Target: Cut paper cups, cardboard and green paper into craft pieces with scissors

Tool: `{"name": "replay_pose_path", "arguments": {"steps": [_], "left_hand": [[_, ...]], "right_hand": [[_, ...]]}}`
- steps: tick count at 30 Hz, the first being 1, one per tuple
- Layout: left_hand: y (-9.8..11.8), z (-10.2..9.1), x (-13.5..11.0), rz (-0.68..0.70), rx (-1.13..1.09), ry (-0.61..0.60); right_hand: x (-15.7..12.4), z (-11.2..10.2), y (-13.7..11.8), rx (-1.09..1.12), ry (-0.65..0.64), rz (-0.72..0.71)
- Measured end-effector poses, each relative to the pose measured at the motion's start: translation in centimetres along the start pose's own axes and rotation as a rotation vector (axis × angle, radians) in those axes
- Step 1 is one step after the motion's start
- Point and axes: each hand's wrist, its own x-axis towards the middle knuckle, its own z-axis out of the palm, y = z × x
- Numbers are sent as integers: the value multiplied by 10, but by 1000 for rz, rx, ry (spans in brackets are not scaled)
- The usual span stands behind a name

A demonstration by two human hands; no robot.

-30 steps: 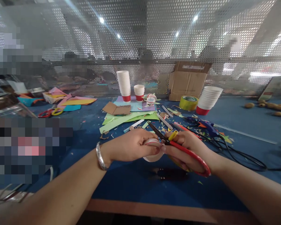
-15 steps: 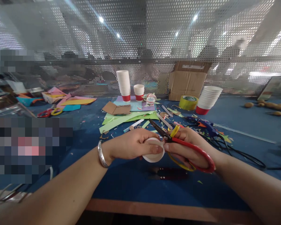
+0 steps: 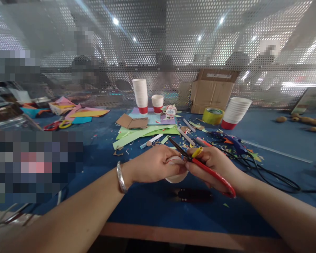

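Observation:
My left hand, a silver bangle on its wrist, is closed on a small white paper cup, with the thumb across its mouth. My right hand is wrapped around red-and-yellow scissors. Their dark blades point up and left, above the cup. My right fingertips meet the cup's right edge, though I cannot tell whether they pinch it. Below both hands, a pair of dark thread snips lies on the blue table.
Stacked paper cups stand at the back, more cups at the right. Yellow tape sits by a cardboard box. Beyond my hands lie green paper, scraps and a blue glue gun with a black cable.
The cup has shifted slightly right and tilted, so less of its inside shows. My left thumb has bent over it, and the scissors have turned a little in my right hand.

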Motion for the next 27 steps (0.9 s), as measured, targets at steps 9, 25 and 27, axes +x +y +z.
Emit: {"name": "replay_pose_path", "arguments": {"steps": [9,25,27], "left_hand": [[4,-3,-5,107,-4,-8],[-6,-8,-1,-4,-358,352],[-8,-8,0,2,-390,402]], "right_hand": [[-7,-4,-9,176,-41,-32],[2,-15,4,-42,207,-52],[2,-15,4,-117,238,-66]]}}
